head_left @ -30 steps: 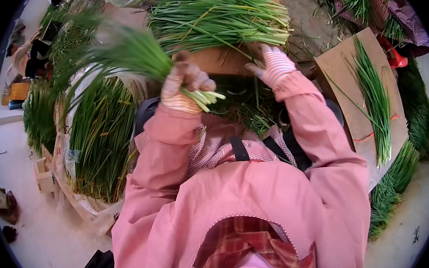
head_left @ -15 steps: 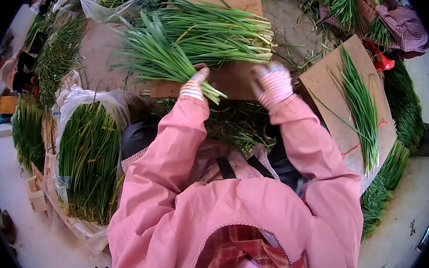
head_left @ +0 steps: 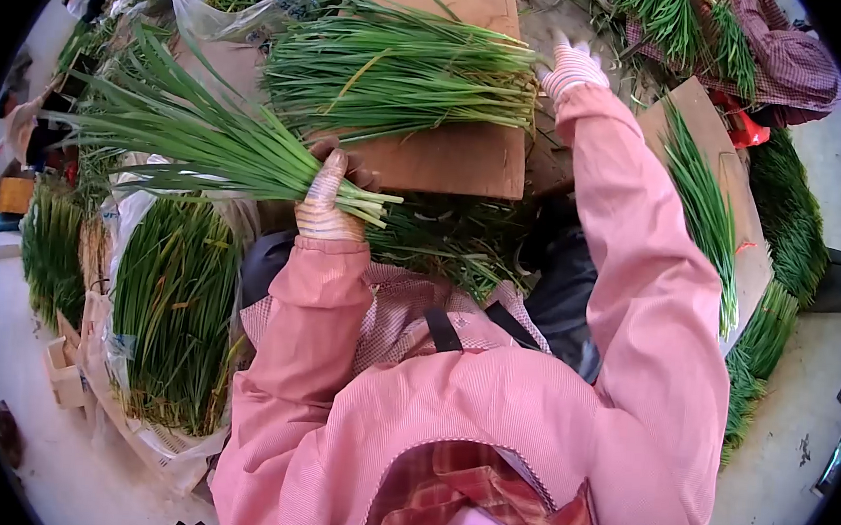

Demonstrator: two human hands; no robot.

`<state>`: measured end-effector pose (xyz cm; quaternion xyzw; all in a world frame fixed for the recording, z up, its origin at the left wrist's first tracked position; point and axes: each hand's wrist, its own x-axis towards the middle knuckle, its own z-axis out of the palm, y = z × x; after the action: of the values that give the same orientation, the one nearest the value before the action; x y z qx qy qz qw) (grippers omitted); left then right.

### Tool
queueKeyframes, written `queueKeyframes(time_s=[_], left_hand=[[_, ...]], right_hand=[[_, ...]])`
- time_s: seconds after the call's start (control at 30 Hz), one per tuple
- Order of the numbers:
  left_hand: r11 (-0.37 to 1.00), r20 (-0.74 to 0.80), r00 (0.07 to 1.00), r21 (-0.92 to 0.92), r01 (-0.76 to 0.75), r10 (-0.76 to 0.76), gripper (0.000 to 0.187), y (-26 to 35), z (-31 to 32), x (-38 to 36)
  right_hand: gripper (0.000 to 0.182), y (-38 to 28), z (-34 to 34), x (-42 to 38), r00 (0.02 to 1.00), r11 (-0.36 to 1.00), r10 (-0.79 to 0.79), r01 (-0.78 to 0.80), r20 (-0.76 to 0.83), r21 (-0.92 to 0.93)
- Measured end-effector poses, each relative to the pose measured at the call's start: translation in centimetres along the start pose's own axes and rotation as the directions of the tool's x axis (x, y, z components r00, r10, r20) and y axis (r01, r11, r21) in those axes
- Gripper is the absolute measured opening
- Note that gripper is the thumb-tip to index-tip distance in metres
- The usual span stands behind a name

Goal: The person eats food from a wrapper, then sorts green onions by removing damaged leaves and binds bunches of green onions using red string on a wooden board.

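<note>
My left hand (head_left: 327, 197), in a striped glove, is closed around a bunch of garlic chives (head_left: 223, 151) near its pale cut ends. The long green leaves fan out to the left, over a bagged basket. A larger pile of garlic chives (head_left: 405, 71) lies across the wooden board (head_left: 466, 173), stem ends to the right. Right at those stem ends is my right hand (head_left: 573, 66), also gloved, fingers apart and nothing seen in them.
To the right, a second board (head_left: 754, 257) carries chives with a red tie. A plastic-lined basket (head_left: 178, 314) packed with chives stands at my left. More chives (head_left: 785, 210) are stacked at far right. Another person's checked sleeve (head_left: 781, 54) shows at upper right.
My left hand has drawn the bunch left and toward me, off the pile. My right hand has moved up and right, from the board's near edge to the pile's stem ends.
</note>
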<state>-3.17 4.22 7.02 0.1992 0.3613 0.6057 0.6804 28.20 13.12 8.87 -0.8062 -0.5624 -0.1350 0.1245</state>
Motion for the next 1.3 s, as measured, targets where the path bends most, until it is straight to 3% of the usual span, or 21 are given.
queueKeyframes(time_s=[0.07,0.1,0.17,0.2,0.27,0.37,0.47,0.63,0.8,0.87,0.93,1.0,1.03,1.07,1.1,1.13,1.2,1.23,1.27,1.3], left_hand=[[0.997,-0.093,0.994,-0.063,0.053,-0.058,0.027,0.1,0.6,-1.3],[0.996,-0.154,0.986,-0.061,0.061,-0.070,0.025,0.2,0.9,-1.8],[0.993,-0.115,0.991,-0.104,0.058,-0.070,0.024,-0.4,0.0,-2.1],[0.989,-0.067,0.996,-0.142,0.051,-0.061,0.023,-0.5,0.1,-2.3],[0.987,-0.144,0.986,-0.147,0.064,-0.086,0.023,-0.9,0.3,-2.9],[0.978,-0.059,0.992,-0.181,0.100,-0.112,0.027,-1.5,0.1,-3.3],[0.980,-0.073,0.989,-0.165,0.115,-0.128,0.027,-1.1,0.1,-4.0],[0.989,-0.124,0.991,-0.142,0.033,-0.051,0.026,-1.5,-0.3,-3.8],[0.995,-0.131,0.990,-0.078,-0.060,0.050,0.028,-0.9,0.2,-4.6],[0.990,-0.078,0.987,-0.014,-0.139,0.138,0.029,-0.7,-0.1,-4.8],[0.996,-0.118,0.989,0.023,-0.084,0.086,0.031,-0.6,-0.5,-4.5],[0.981,0.002,0.993,-0.150,0.121,-0.122,0.029,-1.0,-1.5,-4.0],[0.999,-0.101,0.994,-0.033,0.028,-0.031,0.026,-1.4,0.1,-5.3],[0.997,-0.099,0.992,0.012,0.082,-0.080,0.024,-1.5,0.0,-5.9],[0.989,-0.026,0.992,-0.076,0.125,-0.127,0.023,-2.1,-0.6,-5.7],[0.971,0.043,0.984,-0.157,0.178,-0.173,0.021,-2.7,-1.4,-5.8],[0.955,-0.043,0.964,-0.160,0.251,-0.261,0.019,-3.8,-1.1,-6.8],[0.932,-0.063,0.945,-0.201,0.303,-0.321,0.019,-4.7,-1.1,-7.0],[0.904,-0.079,0.922,-0.243,0.351,-0.380,0.020,-5.8,-1.4,-7.1],[0.833,0.082,0.902,-0.356,0.424,-0.424,0.020,-6.9,-2.3,-6.9]], right_hand=[[0.028,0.8,-0.4,0.2,0.943,0.983,-0.156,0.177,-0.294,0.047],[0.028,0.9,-0.6,0.1,0.942,0.983,-0.162,0.182,-0.294,0.041],[0.025,0.8,-1.1,-0.9,0.928,0.841,-0.372,0.334,0.005,0.427],[0.021,-0.3,-2.4,-3.0,0.894,0.858,-0.447,0.417,0.034,0.299],[0.029,-1.2,-1.5,-5.7,0.837,0.864,-0.495,0.448,0.231,0.231],[0.040,-2.3,0.6,-7.3,0.902,0.925,-0.380,0.372,0.205,0.079],[0.040,-2.7,0.9,-6.5,0.908,0.936,-0.339,0.352,0.246,-0.011],[0.031,-3.1,0.4,-3.3,0.752,0.848,-0.446,0.528,0.486,-0.040],[0.026,-4.5,-4.8,-3.4,0.729,0.834,-0.503,0.551,0.465,0.038],[0.026,-4.6,-6.7,-4.2,0.786,0.828,-0.557,0.500,0.269,0.254],[0.028,-3.5,-5.0,-5.8,0.812,0.840,-0.523,0.441,0.258,0.315],[0.031,-0.1,1.8,-7.7,0.844,0.758,-0.493,0.297,0.212,0.580],[0.031,0.5,1.0,-8.2,0.761,0.708,-0.297,-0.230,0.577,0.668],[0.032,0.8,-0.6,-8.8,0.474,0.515,-0.185,-0.700,0.861,0.496],[0.029,0.6,-2.4,-9.3,0.479,0.323,-0.202,-0.791,0.854,0.520],[0.029,-0.2,-4.2,-9.9,0.475,0.327,-0.206,-0.791,0.855,0.518],[0.027,-2.7,-7.0,-11.7,0.499,0.137,-0.070,-0.853,0.864,0.504],[0.027,-3.9,-7.3,-12.5,0.483,0.162,-0.068,-0.858,0.873,0.488],[0.025,-2.7,-4.9,-13.8,0.488,0.153,-0.209,-0.840,0.847,0.521],[0.024,-3.1,-5.5,-14.9,0.472,0.213,-0.266,-0.821,0.840,0.529]])
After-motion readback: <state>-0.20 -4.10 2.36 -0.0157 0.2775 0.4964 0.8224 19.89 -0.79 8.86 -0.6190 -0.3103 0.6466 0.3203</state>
